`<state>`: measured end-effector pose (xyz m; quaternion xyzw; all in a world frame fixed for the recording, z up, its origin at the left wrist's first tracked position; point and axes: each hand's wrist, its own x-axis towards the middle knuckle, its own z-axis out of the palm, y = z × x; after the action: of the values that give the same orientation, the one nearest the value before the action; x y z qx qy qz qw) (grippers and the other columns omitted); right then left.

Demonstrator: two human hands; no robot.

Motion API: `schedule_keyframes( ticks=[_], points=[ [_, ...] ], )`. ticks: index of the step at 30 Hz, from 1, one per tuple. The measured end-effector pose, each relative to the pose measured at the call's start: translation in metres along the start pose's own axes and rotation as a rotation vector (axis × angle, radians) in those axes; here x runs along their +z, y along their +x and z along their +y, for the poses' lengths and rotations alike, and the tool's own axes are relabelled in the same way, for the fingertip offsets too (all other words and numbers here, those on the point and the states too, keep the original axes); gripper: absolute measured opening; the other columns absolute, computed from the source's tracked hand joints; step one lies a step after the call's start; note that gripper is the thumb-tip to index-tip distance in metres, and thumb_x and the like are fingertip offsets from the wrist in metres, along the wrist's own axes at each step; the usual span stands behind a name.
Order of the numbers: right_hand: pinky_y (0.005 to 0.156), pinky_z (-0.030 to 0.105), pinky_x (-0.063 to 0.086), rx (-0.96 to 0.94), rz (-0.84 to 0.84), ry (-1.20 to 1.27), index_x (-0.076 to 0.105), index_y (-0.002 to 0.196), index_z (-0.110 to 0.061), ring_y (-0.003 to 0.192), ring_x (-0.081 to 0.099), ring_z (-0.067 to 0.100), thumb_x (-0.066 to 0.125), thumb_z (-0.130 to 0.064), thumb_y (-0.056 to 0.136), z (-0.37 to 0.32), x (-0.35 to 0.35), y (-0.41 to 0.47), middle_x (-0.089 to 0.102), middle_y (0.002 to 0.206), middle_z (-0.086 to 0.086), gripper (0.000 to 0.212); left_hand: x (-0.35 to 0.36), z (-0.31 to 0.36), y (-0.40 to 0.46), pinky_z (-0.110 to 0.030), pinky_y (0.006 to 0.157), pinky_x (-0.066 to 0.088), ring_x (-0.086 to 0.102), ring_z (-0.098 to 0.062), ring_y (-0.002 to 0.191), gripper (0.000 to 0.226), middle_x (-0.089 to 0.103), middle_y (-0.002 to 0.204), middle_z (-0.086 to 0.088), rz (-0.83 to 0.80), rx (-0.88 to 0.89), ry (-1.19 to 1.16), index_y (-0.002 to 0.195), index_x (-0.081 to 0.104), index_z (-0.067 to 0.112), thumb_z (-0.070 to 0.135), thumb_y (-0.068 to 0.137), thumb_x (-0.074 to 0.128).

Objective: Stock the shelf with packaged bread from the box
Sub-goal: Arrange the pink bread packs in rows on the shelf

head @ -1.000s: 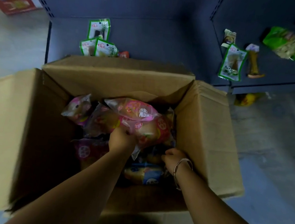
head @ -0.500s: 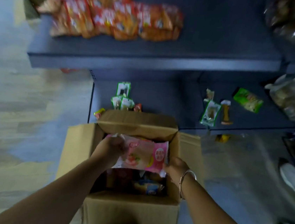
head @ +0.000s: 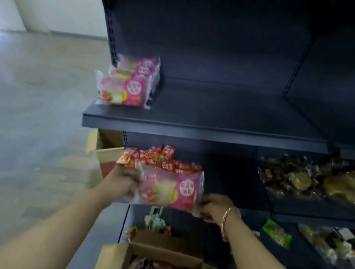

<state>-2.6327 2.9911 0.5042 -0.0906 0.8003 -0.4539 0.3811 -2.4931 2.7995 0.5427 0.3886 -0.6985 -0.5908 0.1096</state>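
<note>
With my left hand (head: 122, 182) and right hand (head: 213, 207) pinching opposite ends of one bread pack (head: 169, 188) below the shelf (head: 205, 133), a few packs (head: 127, 82) stand stocked at 10 o'clock, and the box (head: 157, 267) at 6 o'clock holds more.

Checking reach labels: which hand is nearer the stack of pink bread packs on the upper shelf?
Left. The left hand grips the held bread pack at its left end, below the stack of pink bread packs. The right hand pinches the right end, further right and lower.
</note>
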Motion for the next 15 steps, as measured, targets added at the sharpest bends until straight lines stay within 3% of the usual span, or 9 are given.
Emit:
schedule_keyframes(
  ticks=[2,4,8,11,15],
  points=[
    [0.043,0.018,0.046,-0.089,0.041,-0.019,0.056,0.066,-0.017,0.062,0.053,0.015,0.054,0.011,0.084,-0.04,-0.008,-0.01,0.056,0.069,0.001,0.033,-0.017,0.03,-0.01,-0.02,0.045,0.034,0.041,-0.02,0.048,0.031,0.043,0.06,-0.009,0.044,0.002,-0.02,0.062,0.048,0.007,-0.023,0.069,0.046],
    [0.046,0.02,0.046,-0.149,0.049,-0.049,0.055,0.065,-0.018,0.062,0.054,0.014,0.054,0.011,0.084,-0.075,-0.012,-0.02,0.057,0.069,0.001,0.034,-0.033,0.056,-0.019,-0.021,0.046,0.037,0.04,-0.02,0.052,0.029,0.045,0.061,-0.008,0.061,0.043,-0.043,0.063,0.053,0.007,-0.021,0.07,0.048],
    [0.081,0.036,0.053,-0.26,0.07,-0.157,0.061,0.08,-0.013,0.088,0.061,0.027,0.055,0.006,0.084,-0.13,-0.009,-0.032,0.061,0.087,0.008,0.02,-0.065,0.088,-0.019,-0.026,0.053,0.04,0.043,-0.022,0.056,0.034,0.048,0.064,-0.009,0.131,0.1,-0.109,0.073,0.058,0.005,-0.02,0.085,0.037],
    [0.071,0.031,0.051,-0.301,0.096,-0.144,0.065,0.098,-0.011,0.09,0.059,0.027,0.055,0.007,0.083,-0.162,-0.002,-0.035,0.06,0.093,0.012,0.025,-0.088,0.109,-0.011,-0.022,0.044,0.041,0.042,-0.024,0.052,0.032,0.047,0.056,-0.01,0.159,0.091,-0.166,0.068,0.056,0.005,-0.011,0.09,0.04],
    [0.067,0.03,0.053,-0.328,0.142,-0.12,0.06,0.073,-0.015,0.078,0.059,0.024,0.058,0.008,0.082,-0.197,0.01,-0.034,0.059,0.088,0.01,0.025,-0.115,0.132,0.001,-0.021,0.048,0.046,0.048,-0.021,0.056,0.026,0.051,0.064,-0.01,0.167,0.144,-0.114,0.079,0.054,0.006,-0.011,0.091,0.037]
  ],
)
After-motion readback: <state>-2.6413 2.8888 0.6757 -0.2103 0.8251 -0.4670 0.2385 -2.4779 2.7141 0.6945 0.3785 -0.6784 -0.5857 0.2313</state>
